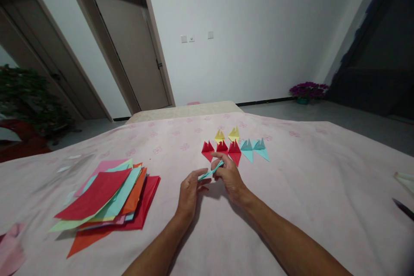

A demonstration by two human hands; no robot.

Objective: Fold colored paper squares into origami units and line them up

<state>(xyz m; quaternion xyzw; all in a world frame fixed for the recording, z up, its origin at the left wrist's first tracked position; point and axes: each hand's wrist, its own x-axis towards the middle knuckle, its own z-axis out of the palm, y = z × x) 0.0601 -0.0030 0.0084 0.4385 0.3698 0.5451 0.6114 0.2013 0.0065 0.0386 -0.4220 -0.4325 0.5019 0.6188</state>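
A narrow folded piece of light blue paper (211,172) is held above the table between both hands. My left hand (190,192) pinches its lower left end. The upper right end is between the fingers of my right hand (229,176). Just beyond the hands stand red folded paper figures (234,147), with light blue folded figures (260,146) to their right. Two yellow folded figures (233,133) are behind the red ones. The finer folds of the held paper are too small to tell.
A loose stack of coloured paper sheets (97,194) lies on the pink patterned cloth (291,189) at the left. Pink material (12,252) is at the lower left edge. A dark pointed object (403,208) lies at the far right.
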